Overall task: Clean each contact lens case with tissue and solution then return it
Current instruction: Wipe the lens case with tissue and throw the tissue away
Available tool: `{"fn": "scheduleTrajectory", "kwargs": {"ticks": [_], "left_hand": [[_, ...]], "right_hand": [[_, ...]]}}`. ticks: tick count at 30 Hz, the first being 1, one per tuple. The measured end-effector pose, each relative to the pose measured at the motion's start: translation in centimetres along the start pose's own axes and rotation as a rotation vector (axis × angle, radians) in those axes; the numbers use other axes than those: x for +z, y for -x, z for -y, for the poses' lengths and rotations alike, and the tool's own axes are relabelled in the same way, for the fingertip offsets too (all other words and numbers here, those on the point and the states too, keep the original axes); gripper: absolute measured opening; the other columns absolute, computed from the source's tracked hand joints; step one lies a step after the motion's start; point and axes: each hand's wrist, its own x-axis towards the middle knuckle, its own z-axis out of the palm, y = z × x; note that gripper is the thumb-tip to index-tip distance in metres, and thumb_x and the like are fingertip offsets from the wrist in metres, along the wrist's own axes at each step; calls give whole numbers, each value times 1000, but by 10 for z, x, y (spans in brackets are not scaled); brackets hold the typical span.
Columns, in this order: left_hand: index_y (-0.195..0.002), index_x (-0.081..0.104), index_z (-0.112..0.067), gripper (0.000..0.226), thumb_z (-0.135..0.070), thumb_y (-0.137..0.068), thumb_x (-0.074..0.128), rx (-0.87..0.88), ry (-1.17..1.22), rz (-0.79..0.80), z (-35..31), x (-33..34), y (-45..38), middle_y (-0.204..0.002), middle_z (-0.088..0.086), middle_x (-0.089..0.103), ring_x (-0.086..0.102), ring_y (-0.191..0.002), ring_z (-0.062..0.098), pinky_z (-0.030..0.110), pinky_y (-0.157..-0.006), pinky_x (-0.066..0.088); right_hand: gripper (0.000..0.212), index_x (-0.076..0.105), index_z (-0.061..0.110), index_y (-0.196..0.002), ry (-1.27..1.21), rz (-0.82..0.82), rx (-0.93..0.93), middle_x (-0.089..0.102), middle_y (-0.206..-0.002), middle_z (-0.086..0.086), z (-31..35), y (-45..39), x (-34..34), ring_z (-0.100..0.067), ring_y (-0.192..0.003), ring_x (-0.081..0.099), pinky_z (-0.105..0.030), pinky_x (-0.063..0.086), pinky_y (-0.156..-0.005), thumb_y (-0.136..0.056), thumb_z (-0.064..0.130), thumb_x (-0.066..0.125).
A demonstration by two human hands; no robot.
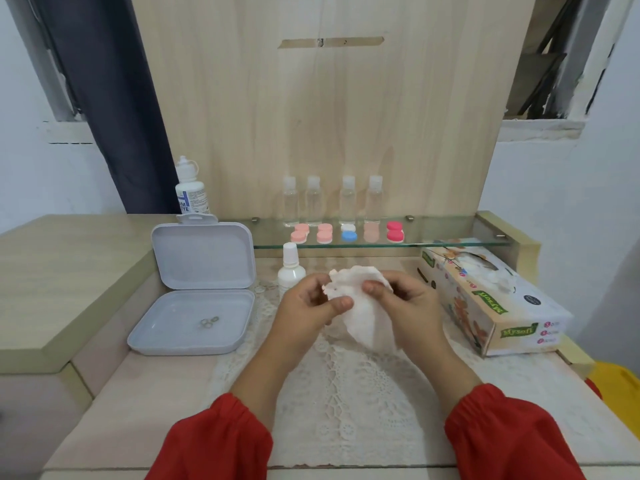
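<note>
While both hands [353, 306] pinch tissue [360, 317].

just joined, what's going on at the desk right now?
A person holds a crumpled tissue in both hands, left hand and right hand, over the lace mat. Whether a case is inside the tissue cannot be told. Five lens cases sit in a row on the glass shelf.

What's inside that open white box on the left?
In the white box's bottom tray lie a few small rings, side by side. Nothing else shows inside; the raised lid looks bare.
</note>
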Motion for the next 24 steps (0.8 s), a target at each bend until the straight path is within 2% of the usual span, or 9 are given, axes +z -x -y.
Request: {"fn": "scheduleTrajectory", "kwargs": {"ticks": [3,6,8,10,13,15,17,20,24], "left_hand": [[-86,62,-6,10,0,-82,68,13,-1,-40,-1,-12,1,-75,2,64,56,-69,12,24,-62,47],[-90,58,-8,10,1,-88,60,53,18,-230,-4,-22,1,-79,2,63,56,-71,12,25,-64,47],[-83,55,-16,19,1,-89,56,153,-98,-391,-3,-29,0,-75,-8,59,52,-65,5,18,-60,43],[-78,55,-20,24,0,-90,52,257,-297,-457,0,-32,1,-73,-15,57,48,-63,-4,10,-58,37],[-86,65,-17,24,-5,-84,45,380,-640,-342,10,-31,2,-89,-7,58,51,-82,-9,7,-68,37],[-93,68,-15,24,-3,-85,49,363,-785,-192,16,-27,4,-92,-10,55,51,-84,-4,18,-72,41],[-98,68,-17,23,-3,-86,54,333,-867,-42,20,-22,4,-94,-12,55,52,-85,2,27,-76,45],[-107,68,-19,22,-13,-87,61,271,-979,137,20,-17,5,-101,-11,56,53,-94,7,29,-85,46],[-112,69,-15,24,-23,-91,61,252,-1082,182,22,-16,6,-101,-11,47,50,-95,8,28,-85,46]], "right_hand": [[18,73,16,-88,-57,45,27,73,-77,11,-3,0,1,-2,-72,66,-15,51,-64,-85,1,65],[11,73,16,-91,75,47,49,69,-73,8,-9,0,-9,1,-65,58,-11,44,-62,-91,14,62],[6,73,19,-91,197,60,132,67,-79,1,-15,0,-17,-1,-70,57,-12,44,-66,-87,19,68],[13,72,27,-94,395,151,190,65,-89,5,-22,-2,-23,-6,-74,54,-14,45,-66,-82,25,75],[33,68,34,-106,681,332,200,59,-102,13,-27,-4,-23,-3,-79,50,-20,45,-76,-75,35,79],[40,67,36,-110,779,395,173,57,-103,16,-29,-4,-20,0,-87,51,-23,44,-81,-73,43,79],[38,68,39,-107,816,415,133,56,-100,17,-30,-4,-19,2,-89,51,-22,41,-79,-71,48,78],[31,71,39,-100,824,407,81,56,-96,18,-33,-5,-19,4,-88,51,-19,38,-76,-72,48,78],[27,72,36,-97,829,392,77,57,-95,17,-35,-6,-18,2,-89,51,-23,41,-78,-72,47,78]]}}
